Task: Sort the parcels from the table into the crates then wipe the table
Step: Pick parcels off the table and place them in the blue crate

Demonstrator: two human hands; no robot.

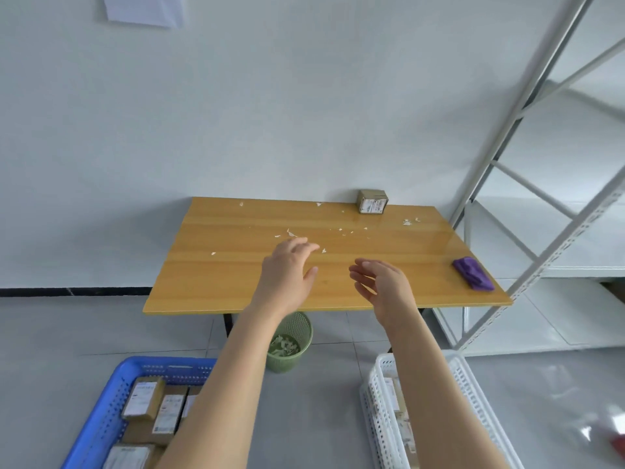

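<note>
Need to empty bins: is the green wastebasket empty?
Not empty: paper scraps lie in the wastebasket's bottom, far below its rim.

A small parcel-sorting storeroom, it seems: a white metal shelving rack (568, 243) stands along the right; a blue crate (111, 401) and a white crate (473, 384) sit on the grey tiled floor (67, 326), holding brown cardboard parcels (143, 399) with printed shipping labels; a plain wooden table (236, 282) stands against a white wall (236, 96), bearing one more labelled box (372, 202); a green waste basket (294, 333) sits beneath.

Brown parcel (372, 202) at far table (236, 282) edge; purple cloth (472, 273) front-right
</note>
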